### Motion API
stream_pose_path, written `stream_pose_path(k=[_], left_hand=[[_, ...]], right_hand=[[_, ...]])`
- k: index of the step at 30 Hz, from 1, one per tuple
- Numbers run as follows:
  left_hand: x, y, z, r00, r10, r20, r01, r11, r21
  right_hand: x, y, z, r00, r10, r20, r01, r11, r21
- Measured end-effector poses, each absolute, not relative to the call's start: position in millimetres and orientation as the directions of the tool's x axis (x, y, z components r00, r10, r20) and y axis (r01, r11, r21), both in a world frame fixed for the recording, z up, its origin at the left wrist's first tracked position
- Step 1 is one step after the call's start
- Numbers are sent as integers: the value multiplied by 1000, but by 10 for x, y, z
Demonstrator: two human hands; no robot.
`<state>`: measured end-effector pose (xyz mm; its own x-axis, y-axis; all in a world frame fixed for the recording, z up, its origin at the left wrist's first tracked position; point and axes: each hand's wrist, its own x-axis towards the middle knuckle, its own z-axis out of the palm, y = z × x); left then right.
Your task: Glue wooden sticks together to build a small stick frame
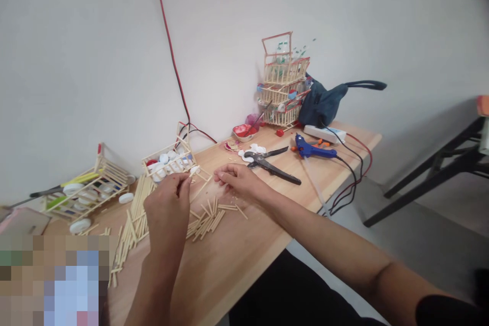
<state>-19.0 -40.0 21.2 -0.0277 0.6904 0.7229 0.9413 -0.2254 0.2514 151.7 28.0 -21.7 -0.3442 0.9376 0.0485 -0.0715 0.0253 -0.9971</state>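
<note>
A small frame of thin wooden sticks point(201, 188) is between my two hands, above the wooden table. My left hand point(168, 198) is closed in a pinch at the frame's left side. My right hand point(237, 182) has its fingertips drawn together close to the frame's right corner; whether they grip it or something tiny cannot be made out. Just below the hands lies a loose heap of short sticks point(206, 224). Longer sticks point(139, 204) are piled beside and behind my left wrist.
Black cutters point(273, 163) and a blue glue gun point(311, 148) lie to the right, near a white power strip point(324, 134). Stacked stick baskets point(284, 94) stand behind. Stick carts point(89, 191) with bottle caps sit left. A red-smeared dish point(244, 132) is at the back.
</note>
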Motion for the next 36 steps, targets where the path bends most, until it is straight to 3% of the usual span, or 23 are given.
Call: stream_pose_path(k=[5,9,12,16,20,24,30,36], left_hand=[[-226,-398,209,-42,699,714,941,-212,263],[-221,-425,236,-39,717,696,947,-197,255],[-207,-437,251,-34,724,689,946,-199,257],[-189,-428,237,-26,727,686,942,-212,260],[-170,-414,208,-14,734,679,939,-224,261],[-173,-403,189,-9,742,671,940,-221,258],[-191,-392,189,-8,733,680,944,-220,248],[-179,-399,189,-14,747,665,942,-214,260]], right_hand=[[1715,251,-79,-283,950,132,27,146,-989],[2165,198,41,-194,938,288,267,333,-904],[2668,178,96,-106,906,410,557,396,-730],[3328,236,28,10,888,460,911,182,-370],[3716,343,-123,84,923,376,970,9,-241],[3837,396,-170,28,950,311,989,18,-144],[3866,386,-173,98,952,291,995,-96,-22],[3888,333,-175,136,929,345,973,-60,-222]])
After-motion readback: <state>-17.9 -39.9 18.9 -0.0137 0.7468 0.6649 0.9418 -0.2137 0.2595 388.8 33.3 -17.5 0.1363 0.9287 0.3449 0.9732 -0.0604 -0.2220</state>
